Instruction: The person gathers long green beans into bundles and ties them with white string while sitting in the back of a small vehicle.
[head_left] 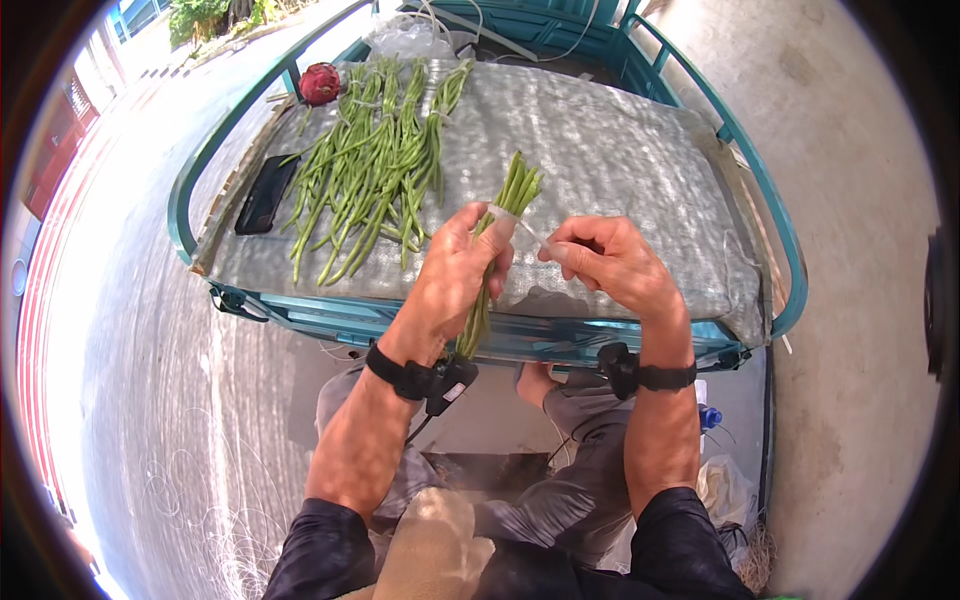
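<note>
Grey sheet (pixel 640 150) over teal cart (pixel 190 165). Left fingers (pixel 494 240) grasp bean bundle (pixel 520 186) above near edge, right of loose-spread beans (pixel 370 165); right fingers (pixel 582 260) pinch pale strip (pixel 529 231). Good technique: squeeze bundle evenly, strip taut, no crushing.

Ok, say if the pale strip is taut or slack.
Taut: the pale strip runs straight from the long beans in the left hand to the right hand.

left fingers (pixel 490 242) curled in grip | right fingers (pixel 582 260) pinched together | forearms (pixel 360 450) extended forward
</note>
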